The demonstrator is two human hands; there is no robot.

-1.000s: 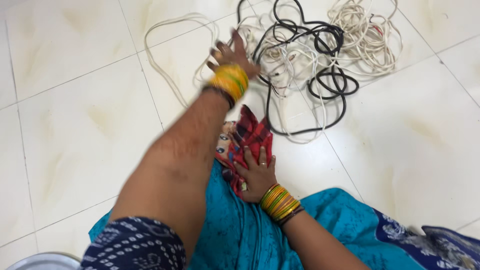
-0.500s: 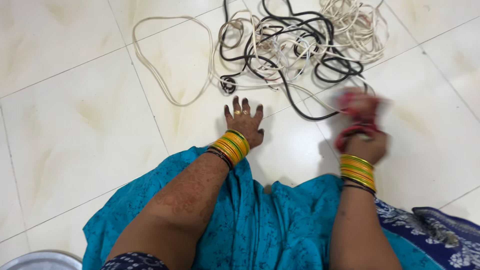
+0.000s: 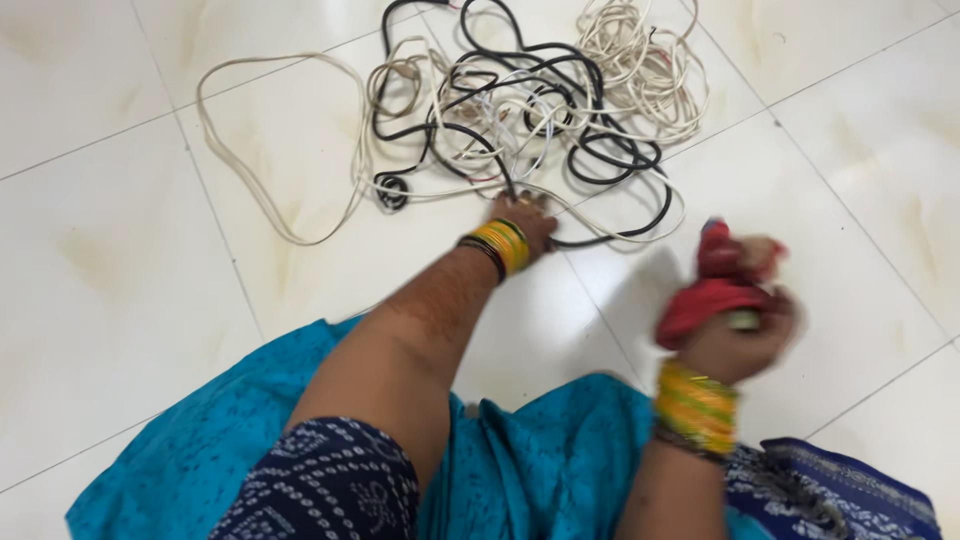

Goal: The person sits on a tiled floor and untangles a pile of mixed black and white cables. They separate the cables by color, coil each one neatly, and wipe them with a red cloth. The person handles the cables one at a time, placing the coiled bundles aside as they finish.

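Cables lie in one loose tangle on the tiled floor in the upper middle of the frame: black, white and cream cords looped over and through each other, with one long cream loop trailing out to the upper left. The left hand reaches forward to the lower edge of the heap and rests at a black cord there; the wrist bangles hide most of it, so whether its fingers are spread or pinched on the cord cannot be told. The right hand, at the right of the frame and well apart from the heap, is blurred; its fingers are closed around a bunched red patterned cloth held off the floor. A teal garment covers the lap along the bottom edge.

Judging by how things lie, the sorting has hardly begun: no cord is pulled free or coiled on its own, the colours are all still knotted together, and the whole heap remains to be separated.
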